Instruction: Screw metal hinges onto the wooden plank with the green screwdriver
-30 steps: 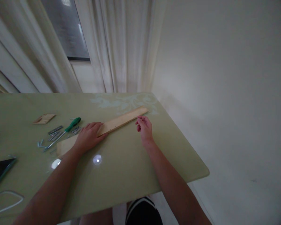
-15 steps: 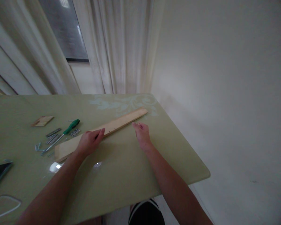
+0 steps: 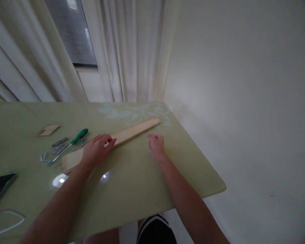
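A long wooden slat lies flat and slantwise on the green surface, running from near left to far right. The left hand lies over its middle, fingers curled across it, apparently pinning it in place. The right hand rests just near of the slat's far end, fingers loosely curled shut, with nothing visible in them. A green-handled screwdriver and loose screws lie within reach at left. No writing is legible.

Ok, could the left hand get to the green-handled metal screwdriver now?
Probably yes: the left hand rests on the long pale wooden plank; the green-handled screwdriver lies close beside it, nothing between.
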Demonstrator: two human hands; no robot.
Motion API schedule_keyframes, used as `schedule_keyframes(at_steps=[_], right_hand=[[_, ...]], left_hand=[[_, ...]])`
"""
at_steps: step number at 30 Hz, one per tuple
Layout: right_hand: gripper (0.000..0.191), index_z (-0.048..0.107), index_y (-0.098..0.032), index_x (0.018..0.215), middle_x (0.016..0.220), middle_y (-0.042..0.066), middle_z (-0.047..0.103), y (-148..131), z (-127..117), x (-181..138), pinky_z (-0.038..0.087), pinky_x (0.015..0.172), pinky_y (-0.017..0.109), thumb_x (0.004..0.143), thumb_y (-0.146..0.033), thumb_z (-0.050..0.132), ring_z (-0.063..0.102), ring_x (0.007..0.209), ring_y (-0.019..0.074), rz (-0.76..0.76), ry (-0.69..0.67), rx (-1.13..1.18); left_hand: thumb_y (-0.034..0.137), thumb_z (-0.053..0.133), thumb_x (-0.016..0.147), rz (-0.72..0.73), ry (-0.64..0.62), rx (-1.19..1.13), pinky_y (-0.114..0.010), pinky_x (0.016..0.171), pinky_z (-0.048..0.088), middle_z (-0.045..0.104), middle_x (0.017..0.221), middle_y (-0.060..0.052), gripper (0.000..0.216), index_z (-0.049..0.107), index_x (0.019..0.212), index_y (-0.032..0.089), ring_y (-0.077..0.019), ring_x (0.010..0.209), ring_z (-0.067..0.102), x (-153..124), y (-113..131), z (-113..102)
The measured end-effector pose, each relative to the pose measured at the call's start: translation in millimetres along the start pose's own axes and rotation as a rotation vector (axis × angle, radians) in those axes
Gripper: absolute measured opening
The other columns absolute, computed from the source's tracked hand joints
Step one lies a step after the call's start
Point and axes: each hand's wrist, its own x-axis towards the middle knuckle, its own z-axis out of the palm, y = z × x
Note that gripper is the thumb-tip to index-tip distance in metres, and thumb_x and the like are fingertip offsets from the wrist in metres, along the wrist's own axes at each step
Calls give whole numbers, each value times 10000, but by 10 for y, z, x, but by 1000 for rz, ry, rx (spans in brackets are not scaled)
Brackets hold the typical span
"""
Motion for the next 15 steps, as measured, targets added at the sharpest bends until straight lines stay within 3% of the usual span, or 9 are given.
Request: schedule_keyframes(at_steps=[2,4,7,15], right_hand=[[477,241,-285,610,521,-111,190,-6,2,-4,129,442,262,780,-424,665,165,479,86,-2,-2,7],[483,250,-285,603,515,-110,193,-14,9,-11,127,443,262,770,-449,673,165,480,88,-6,-9,14],[491,259,-285,594,509,-108,199,-23,22,-19,128,445,266,757,-470,684,162,485,92,-13,-18,24],[504,268,-275,571,524,-99,210,-77,0,-33,149,472,272,772,-456,694,174,508,96,-59,-37,33]], left_hand=[[653,504,944,53,-30,116,-418,925,465,722,1280,-168,580,684,1248,193,-356,1138,659,-3,-63,61],[693,513,933,34,-122,159,-503,1019,448,668,1388,-211,729,592,1428,163,-418,1245,618,-6,-124,121],[727,480,946,-48,-205,162,-541,1037,454,674,1371,-223,799,544,1486,143,-433,1228,639,-4,-176,171],[712,472,954,-156,-170,196,-593,1046,467,670,1382,-252,785,571,1472,132,-466,1238,640,-12,-288,136]])
